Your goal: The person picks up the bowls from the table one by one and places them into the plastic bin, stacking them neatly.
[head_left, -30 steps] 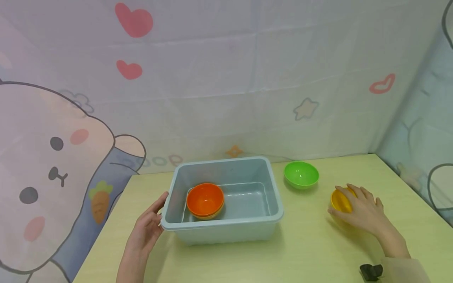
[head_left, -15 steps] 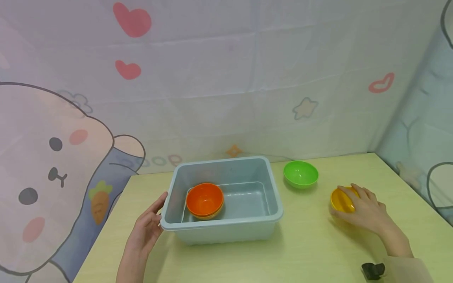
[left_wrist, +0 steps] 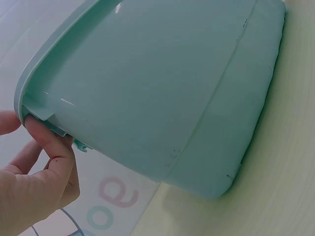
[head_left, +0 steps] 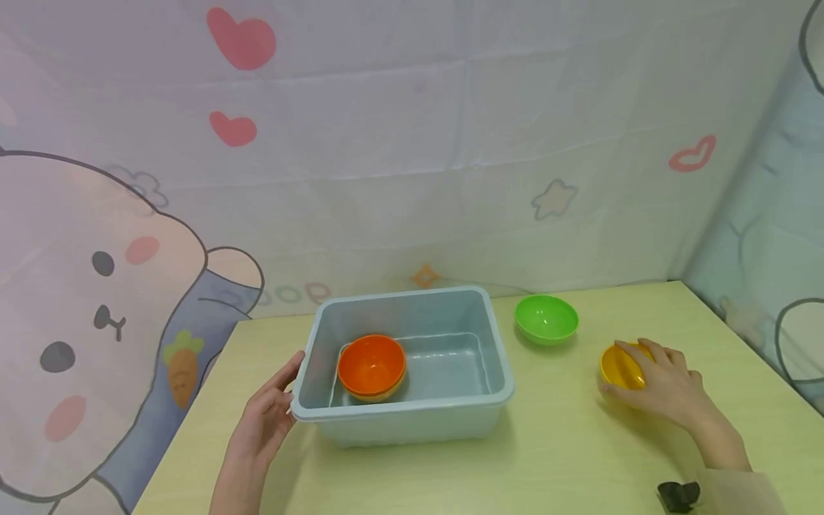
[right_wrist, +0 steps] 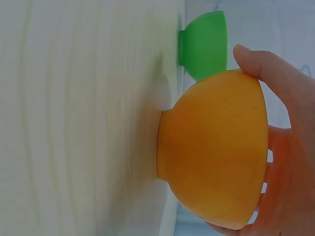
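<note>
My left hand holds the left rim of a grey-blue plastic bin, fingers bent under the lip in the left wrist view. Inside the bin, at its left, an orange bowl is nested in a yellowish bowl. On the right, my right hand reaches over a yellow bowl and grips its rim between thumb and fingers. The right wrist view shows this bowl upright, its foot at the tabletop, the palm over its mouth.
A green bowl stands upright behind the yellow one, right of the bin. The pale wooden table ends at a printed cloth backdrop. Another cloth hangs along the right side. A black clip-like object is by the right sleeve.
My right hand has shifted slightly rightward over the yellow bowl, which stays in about the same place. The left hand and the bin have kept still.
</note>
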A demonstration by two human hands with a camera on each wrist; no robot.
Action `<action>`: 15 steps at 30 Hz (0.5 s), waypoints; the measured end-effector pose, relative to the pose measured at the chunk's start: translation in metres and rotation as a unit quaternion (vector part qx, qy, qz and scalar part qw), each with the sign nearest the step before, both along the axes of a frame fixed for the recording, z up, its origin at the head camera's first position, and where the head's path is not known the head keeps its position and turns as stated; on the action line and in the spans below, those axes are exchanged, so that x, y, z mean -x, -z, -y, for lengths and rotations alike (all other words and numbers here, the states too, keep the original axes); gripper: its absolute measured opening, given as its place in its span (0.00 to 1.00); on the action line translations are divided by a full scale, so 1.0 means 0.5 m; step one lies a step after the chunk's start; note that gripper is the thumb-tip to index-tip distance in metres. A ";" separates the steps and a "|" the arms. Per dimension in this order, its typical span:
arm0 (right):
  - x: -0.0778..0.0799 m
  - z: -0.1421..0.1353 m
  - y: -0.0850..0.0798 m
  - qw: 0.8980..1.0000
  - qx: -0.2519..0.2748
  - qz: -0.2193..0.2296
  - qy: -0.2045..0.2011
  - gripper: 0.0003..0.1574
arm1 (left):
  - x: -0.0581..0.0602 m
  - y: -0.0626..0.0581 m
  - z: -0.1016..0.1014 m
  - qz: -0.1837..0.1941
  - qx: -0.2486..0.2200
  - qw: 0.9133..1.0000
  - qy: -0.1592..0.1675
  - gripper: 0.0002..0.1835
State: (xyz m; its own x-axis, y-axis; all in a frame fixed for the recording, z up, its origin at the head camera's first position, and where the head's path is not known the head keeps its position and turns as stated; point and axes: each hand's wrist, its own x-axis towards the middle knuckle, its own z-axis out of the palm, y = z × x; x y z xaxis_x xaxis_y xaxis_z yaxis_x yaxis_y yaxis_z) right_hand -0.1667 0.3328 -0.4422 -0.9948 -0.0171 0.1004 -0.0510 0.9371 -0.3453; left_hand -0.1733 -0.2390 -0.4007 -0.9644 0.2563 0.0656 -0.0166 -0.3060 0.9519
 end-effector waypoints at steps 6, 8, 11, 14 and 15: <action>-0.005 -0.003 0.002 1.000 0.001 -0.003 0.007 0.54 | -0.002 -0.003 -0.004 0.001 -0.006 1.000 0.007 0.32; -0.006 -0.003 0.003 1.000 0.003 -0.004 0.007 0.54 | -0.002 -0.004 -0.005 0.004 -0.004 1.000 0.003 0.32; -0.003 0.000 0.003 1.000 0.008 -0.004 0.002 0.54 | -0.003 -0.004 -0.005 0.007 -0.004 1.000 -0.002 0.32; 0.002 0.005 0.002 1.000 0.009 -0.007 -0.004 0.55 | -0.005 -0.005 -0.002 0.006 -0.005 1.000 -0.002 0.32; 0.004 0.007 0.002 1.000 0.009 -0.007 -0.006 0.55 | -0.005 -0.004 0.000 0.005 -0.005 1.000 -0.001 0.32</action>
